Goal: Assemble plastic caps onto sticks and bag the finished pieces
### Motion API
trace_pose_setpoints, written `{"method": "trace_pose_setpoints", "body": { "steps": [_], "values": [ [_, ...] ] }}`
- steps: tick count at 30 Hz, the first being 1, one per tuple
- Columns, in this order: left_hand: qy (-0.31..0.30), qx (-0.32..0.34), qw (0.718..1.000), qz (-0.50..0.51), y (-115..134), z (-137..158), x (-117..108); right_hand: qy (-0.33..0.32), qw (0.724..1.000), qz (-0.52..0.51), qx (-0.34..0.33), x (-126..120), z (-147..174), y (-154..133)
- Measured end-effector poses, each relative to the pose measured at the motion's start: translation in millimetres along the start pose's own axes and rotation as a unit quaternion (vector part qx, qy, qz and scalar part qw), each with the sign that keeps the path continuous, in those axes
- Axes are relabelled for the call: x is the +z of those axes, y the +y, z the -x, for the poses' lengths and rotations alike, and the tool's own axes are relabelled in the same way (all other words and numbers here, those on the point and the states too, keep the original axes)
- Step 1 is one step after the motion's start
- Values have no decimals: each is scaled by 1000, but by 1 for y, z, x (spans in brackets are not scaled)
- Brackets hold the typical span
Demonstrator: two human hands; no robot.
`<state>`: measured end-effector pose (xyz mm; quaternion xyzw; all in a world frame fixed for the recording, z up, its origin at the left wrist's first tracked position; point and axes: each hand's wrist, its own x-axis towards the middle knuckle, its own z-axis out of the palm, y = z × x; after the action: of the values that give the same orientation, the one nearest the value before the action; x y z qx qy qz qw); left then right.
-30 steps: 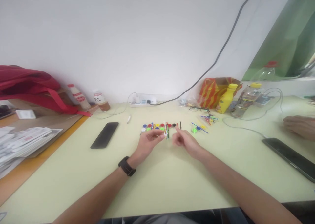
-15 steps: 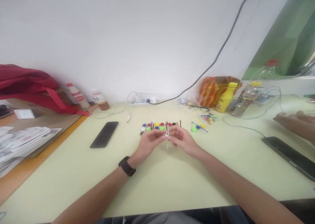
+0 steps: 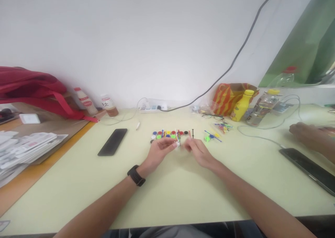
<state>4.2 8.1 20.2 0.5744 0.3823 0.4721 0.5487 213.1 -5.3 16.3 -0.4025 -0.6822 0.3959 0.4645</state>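
My left hand [image 3: 160, 151] pinches a small white plastic piece [image 3: 178, 144] between thumb and fingers; it looks like a disc on a thin stick. My right hand [image 3: 198, 151] hovers just to the right of it, apart from the piece. Its fingers are curled and smeared by motion, so I cannot tell whether they hold anything. Behind my hands lie rows of small round discs in several colours, among them a red disc [image 3: 173, 132], with thin coloured sticks among them. A black stick [image 3: 193, 133] lies at the right end of these rows.
Right of the rows lie a green disc [image 3: 207, 138] and a blue stick [image 3: 216, 136]. A black phone [image 3: 112, 142] is at left, another phone [image 3: 309, 168] at right beside another person's hand [image 3: 311, 137]. Bottles, including a yellow bottle [image 3: 242, 106], stand along the wall.
My right hand has let go of the white piece and moved a little to the right. My left hand still holds the piece at nearly the same spot.
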Motion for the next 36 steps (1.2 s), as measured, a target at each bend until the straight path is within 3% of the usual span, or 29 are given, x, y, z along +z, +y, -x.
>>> {"method": "trace_pose_setpoints", "body": {
  "steps": [3, 10, 15, 18, 24, 29, 36],
  "values": [
    [3, 0, 1000, 4, 0, 0, 0, -4, 1000, 3, 21, -1, -3, 3],
    [-11, 1, 1000, 3, 0, 0, 0, -11, 998, -38, -44, 3, -1, -4],
    [0, 7, 1000, 5, 0, -1, -1, 18, 991, -127, 28, 4, -4, 6],
    [14, 14, 1000, 1, 0, -1, 0, -28, 987, -137, 74, 0, -8, 11],
    [10, 14, 1000, -5, 1, -1, 0, 11, 986, -147, 79, -2, -11, 4],
    [-12, 21, 1000, -13, 1, -1, 0, -6, 976, -209, 58, 5, -9, -1],
    [-43, 35, 998, -1, 1, 0, 3, -32, 983, -172, 54, 7, -8, 5]
  ]
}}
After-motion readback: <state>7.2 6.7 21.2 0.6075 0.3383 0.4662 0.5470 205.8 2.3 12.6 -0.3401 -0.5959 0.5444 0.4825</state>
